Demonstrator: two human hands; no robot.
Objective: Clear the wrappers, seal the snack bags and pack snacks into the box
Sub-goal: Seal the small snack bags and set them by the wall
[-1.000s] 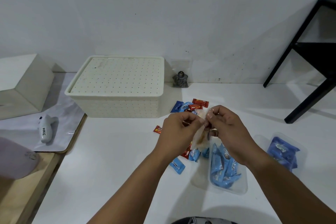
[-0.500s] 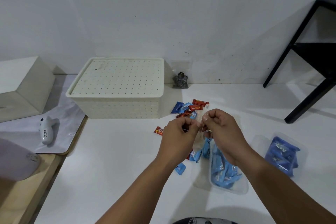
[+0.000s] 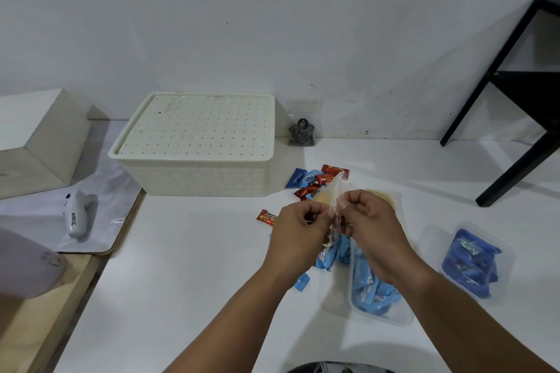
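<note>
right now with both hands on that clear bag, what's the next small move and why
Probably run the fingers along the clear snack bag's top edge to press it closed. Both the left hand and right hand pinch that edge, held above the table, while the cream box has its lid on, so packing looks like a later step.

1. Left hand (image 3: 298,228) and right hand (image 3: 368,225) pinch a clear bag (image 3: 328,195) between them, above the desk (image 3: 188,266).
2. Loose snacks (image 3: 315,180) — red and blue — lie beyond the hands.
3. A lidded box (image 3: 197,142) stands at the back, near the wall.
4. Two more bags of blue snacks lie right — one (image 3: 375,294) near, one (image 3: 469,260) farther.
</note>
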